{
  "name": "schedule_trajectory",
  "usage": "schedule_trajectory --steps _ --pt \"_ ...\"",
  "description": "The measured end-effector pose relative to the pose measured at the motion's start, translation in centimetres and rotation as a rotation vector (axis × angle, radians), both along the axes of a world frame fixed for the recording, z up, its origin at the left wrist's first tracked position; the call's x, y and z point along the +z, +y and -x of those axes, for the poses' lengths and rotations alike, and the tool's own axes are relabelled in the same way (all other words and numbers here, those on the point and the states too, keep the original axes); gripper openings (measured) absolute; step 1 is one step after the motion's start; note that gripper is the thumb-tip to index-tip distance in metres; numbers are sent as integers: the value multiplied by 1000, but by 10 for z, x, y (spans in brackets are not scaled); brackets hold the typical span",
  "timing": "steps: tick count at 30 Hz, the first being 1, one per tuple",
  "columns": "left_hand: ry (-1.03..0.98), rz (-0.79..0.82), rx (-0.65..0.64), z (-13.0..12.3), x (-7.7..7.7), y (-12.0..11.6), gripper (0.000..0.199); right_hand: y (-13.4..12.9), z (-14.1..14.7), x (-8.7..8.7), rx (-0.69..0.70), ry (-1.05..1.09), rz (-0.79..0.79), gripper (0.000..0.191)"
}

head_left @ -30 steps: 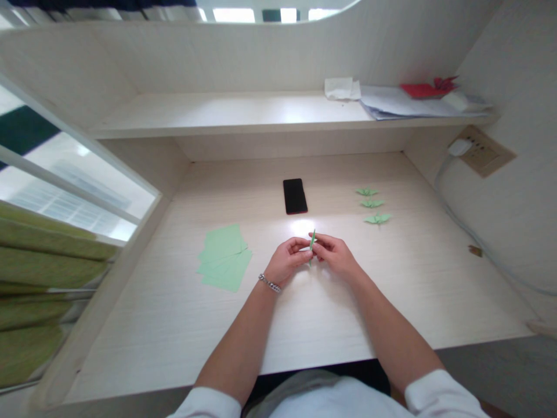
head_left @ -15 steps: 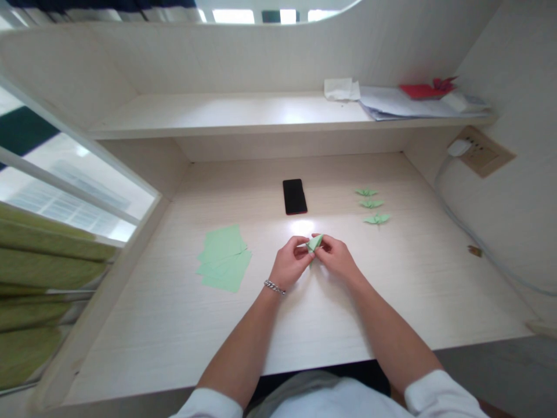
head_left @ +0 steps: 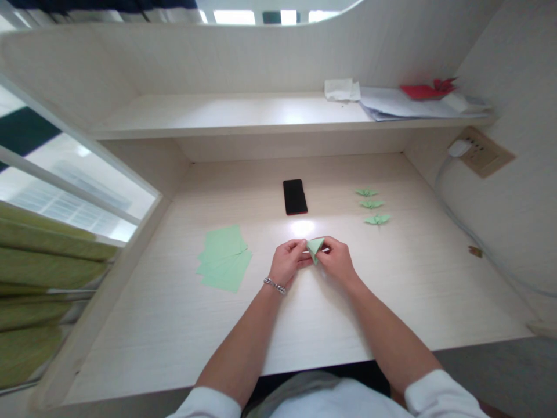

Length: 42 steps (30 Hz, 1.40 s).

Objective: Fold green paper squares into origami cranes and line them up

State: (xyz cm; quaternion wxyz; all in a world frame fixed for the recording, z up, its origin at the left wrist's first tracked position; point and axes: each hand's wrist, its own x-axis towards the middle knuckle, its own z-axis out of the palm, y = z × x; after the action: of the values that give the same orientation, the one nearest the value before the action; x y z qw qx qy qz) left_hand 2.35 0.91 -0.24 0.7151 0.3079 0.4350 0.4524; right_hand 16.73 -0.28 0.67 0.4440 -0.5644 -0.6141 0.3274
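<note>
Hands point(head_left: 338, 261) on a pointed green paper triangle point(head_left: 314, 248)

The folded green paper point(head_left: 314, 248), edge-on a second ago, now shows a broad triangular face

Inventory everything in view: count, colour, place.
Desk: 1, pale, across view
Shelf: 1, pale, above desk
Folded paper: 1, green, held, centre
Paper sheets: several, green, desk left
Winged paper figures: 3, green, desk right
Phone: 1, black, desk centre
Paper stack: 1, white, shelf right
Flat paper: 1, red, shelf right
Socket plate: 1, beige, far right
Plug: 1, white, in socket plate
Curtain: 1, green, far left
Bracelet: 1, silver, left wrist
Sleeves: 2, white, bottom
Left hand: 1, bare, on folded paper
Right hand: 1, bare, on folded paper
</note>
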Motion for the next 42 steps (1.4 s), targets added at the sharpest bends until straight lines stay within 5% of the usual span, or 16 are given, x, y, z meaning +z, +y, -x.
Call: schedule_trajectory --steps 25,35,42 --pt "-241 21 -58 -1 5 -3 27 -2 6 -3 -73 -53 -239 17" --pt "-139 -39 104 5 1 5 38 12 2 -16 -29 536 140 26" --pt "-52 -111 101 5 -7 6 38 10 5 -15 0 525 180 29"
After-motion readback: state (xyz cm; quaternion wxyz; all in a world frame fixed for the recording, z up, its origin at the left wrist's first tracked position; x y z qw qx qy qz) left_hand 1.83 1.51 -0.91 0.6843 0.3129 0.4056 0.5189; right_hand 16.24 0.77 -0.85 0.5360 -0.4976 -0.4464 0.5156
